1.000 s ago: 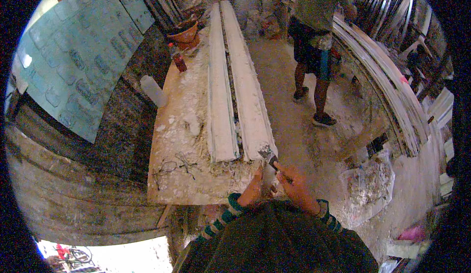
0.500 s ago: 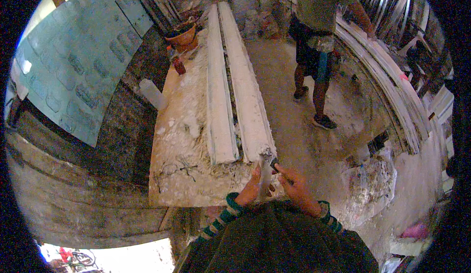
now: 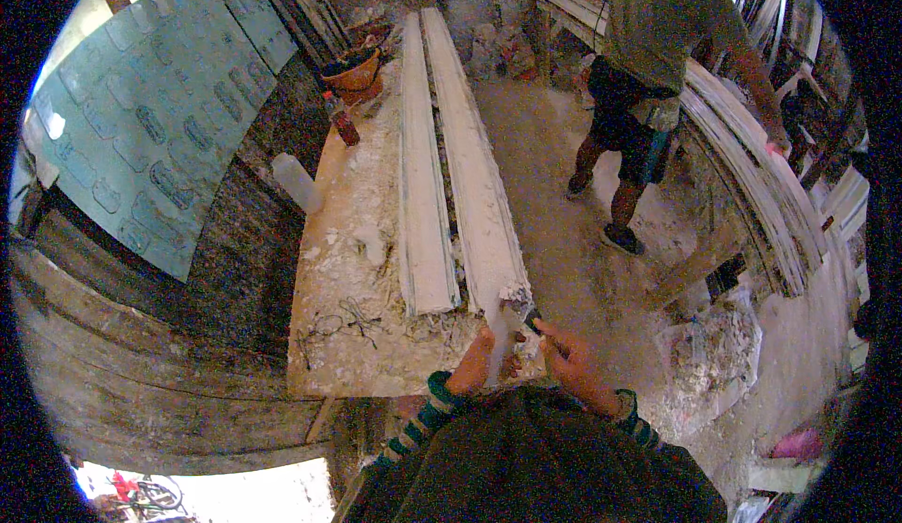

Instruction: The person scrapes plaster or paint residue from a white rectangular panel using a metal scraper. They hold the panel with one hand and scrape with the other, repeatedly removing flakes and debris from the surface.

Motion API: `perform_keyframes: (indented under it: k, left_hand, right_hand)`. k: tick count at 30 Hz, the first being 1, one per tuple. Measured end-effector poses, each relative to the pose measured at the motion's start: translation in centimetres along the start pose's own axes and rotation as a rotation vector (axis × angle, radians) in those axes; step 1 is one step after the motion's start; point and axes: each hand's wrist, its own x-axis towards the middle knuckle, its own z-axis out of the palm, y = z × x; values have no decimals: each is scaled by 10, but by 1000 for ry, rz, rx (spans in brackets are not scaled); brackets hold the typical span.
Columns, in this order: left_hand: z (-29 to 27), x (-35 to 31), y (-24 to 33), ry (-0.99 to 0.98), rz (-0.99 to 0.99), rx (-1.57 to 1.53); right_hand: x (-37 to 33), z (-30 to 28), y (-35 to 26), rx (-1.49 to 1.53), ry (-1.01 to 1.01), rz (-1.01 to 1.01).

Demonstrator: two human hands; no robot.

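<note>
Two long white plaster-like mouldings, a left strip and a right strip, lie side by side on the plaster-crusted table. At the near end of the right strip, my left hand is closed around a pale, translucent flat piece whose exact kind I cannot make out. My right hand grips a small tool by its dark handle; its working end is hidden or blurred. A lump of wet white paste sits by that end, next to both hands.
Left of the strips stand a white plastic container, a bottle with dark red contents and an orange bowl. A co-worker stands at the right by stacked long strips. A plastic-wrapped heap lies on the floor.
The co-worker has shifted to the right, one arm reaching farther along the stacked strips. My hands stay at the near end of the right strip, with only a slight shift.
</note>
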Motion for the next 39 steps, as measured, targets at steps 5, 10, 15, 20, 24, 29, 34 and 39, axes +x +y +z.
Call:
perform_keyframes:
  k: [5, 10, 15, 20, 24, 29, 34, 39]
  left_hand:
    - [-2, -1, -1, 85, 11, -37]
    - [-14, -2, -1, 122, 100, 0]
    - [3, -4, -10, -33, 35, 131]
    - [14, -7, 1, 45, 25, -55]
    - [-3, -7, 13, 125, 91, 13]
    - [-7, -6, 5, 127, 79, 42]
    - [8, -8, -5, 27, 37, 135]
    - [-15, 1, 0, 176, 52, 137]
  right_hand:
    - [5, -14, -11, -301, -131, -85]
    - [-12, -5, -29, -328, -199, 19]
    - [1, -4, -24, -194, 9, 26]
    - [12, -21, -21, -262, 24, -55]
    - [2, -23, -26, -530, -253, -7]
    - [-3, -3, -25, -230, -142, 57]
    - [19, -13, -18, -189, -22, 234]
    - [27, -20, -11, -267, -34, -19]
